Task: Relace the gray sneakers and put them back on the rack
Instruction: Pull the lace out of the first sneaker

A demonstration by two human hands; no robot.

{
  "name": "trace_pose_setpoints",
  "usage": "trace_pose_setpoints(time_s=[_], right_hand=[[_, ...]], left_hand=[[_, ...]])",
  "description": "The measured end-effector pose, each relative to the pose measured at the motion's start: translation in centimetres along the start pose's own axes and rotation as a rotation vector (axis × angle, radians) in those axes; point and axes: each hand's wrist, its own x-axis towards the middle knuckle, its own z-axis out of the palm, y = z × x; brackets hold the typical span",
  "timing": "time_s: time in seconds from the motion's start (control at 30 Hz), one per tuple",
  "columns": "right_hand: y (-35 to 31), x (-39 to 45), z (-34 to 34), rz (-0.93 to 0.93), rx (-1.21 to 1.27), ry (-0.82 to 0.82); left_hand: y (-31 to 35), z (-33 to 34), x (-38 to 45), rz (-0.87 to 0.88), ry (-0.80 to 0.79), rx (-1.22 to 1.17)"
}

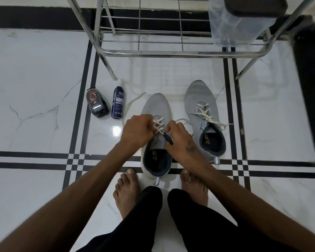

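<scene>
The gray sneakers stand side by side on the white marble floor (35,70), toes toward the steel shoe rack (171,53), and neither is on it yet. The right-hand sneaker (202,99) looks laced through most of its eyelets, its cream lace ends lying loose across the tongue and out to the side. The left-hand sneaker (155,106), just in front of the person's bare feet, is the one in work: its lace (157,127) crosses only the lower eyelets, and one long tail trails off over the floor toward the two shoe-care bottles, a squat black one (97,104) and a tall dark blue one (117,102), which stand near the rack's front left leg.

The left hand (137,130) is curled over the sneaker's left eyelet row, apparently pinching the lace there (the fingertips are hidden under the knuckles). The right hand (178,138) pinches the other side, with what seems to be the lace's dark tip poking out below its thumb.

To my eye the task is about half done. To do this crossing well, keep the lace flat rather than twisted, feed the tip cleanly through the next eyelet up, and draw both tails to even tension before moving on. Check that the trailing tail stays long enough to match its partner, or the bow will come out lopsided.
</scene>
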Motion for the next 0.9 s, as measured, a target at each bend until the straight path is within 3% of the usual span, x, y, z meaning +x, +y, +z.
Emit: trace_pose_setpoints(time_s=[0.07,0.1,0.13,0.2,0.27,0.33,0.37,0.47,0.53,0.63,0.67,0.7,0.73,0.8,0.87,0.9], right_hand=[[0.6,-0.1,-0.4,0.007,0.010,0.023],[0.7,-0.2,-0.5,-0.003,0.011,0.018],[0.7,-0.2,-0.4,-0.016,0.010,0.001],[0.3,-0.1,-0.1,-0.039,0.005,-0.026],[-0.1,0.1,0.1,-0.030,0.020,-0.033],[-0.4,0.3,0.2,-0.012,0.020,-0.042],[-0.4,0.4,0.3,-0.001,0.007,-0.050],[-0.3,0.5,0.4,0.036,0.013,-0.039],[-0.1,0.3,0.3,0.033,0.014,-0.010],[0.4,0.3,0.2,0.009,0.023,0.010],[0.5,0.4,0.2,-0.002,0.020,0.007],[0.6,0.5,0.2,-0.010,0.009,0.001],[0.7,0.6,0.2,-0.011,-0.002,-0.008],[0.6,0.7,0.3,-0.015,-0.011,-0.024],[0.6,0.7,0.4,-0.013,-0.009,-0.019],[0.6,0.8,0.4,-0.008,-0.016,-0.011]], left_hand=[[-1.9,-0.6,0.0,-0.268,0.013,-0.493],[-2.7,-0.6,-0.3,-0.386,0.010,-0.651],[-3.1,-0.6,-0.6,-0.443,0.010,-0.661],[-3.0,0.0,-1.2,-0.292,0.085,-0.280],[-1.4,0.1,-1.8,0.076,0.195,0.004],[0.3,-0.1,-1.5,0.347,0.161,0.212],[0.8,-0.2,-1.2,0.389,0.098,0.324],[0.5,-1.2,-0.1,0.310,0.006,0.434],[-0.5,-1.7,0.2,0.259,0.023,0.250],[-3.4,-2.8,0.5,-0.111,0.118,-0.249],[-4.5,-2.8,0.5,-0.259,0.156,-0.340],[-5.4,-2.6,0.5,-0.322,0.194,-0.244],[-5.7,-2.3,0.3,-0.280,0.250,-0.048],[-4.4,-1.1,-0.3,0.023,0.299,0.177],[-1.2,-0.3,-1.0,0.309,0.130,0.206],[0.3,0.1,-1.2,0.361,0.037,0.256]])
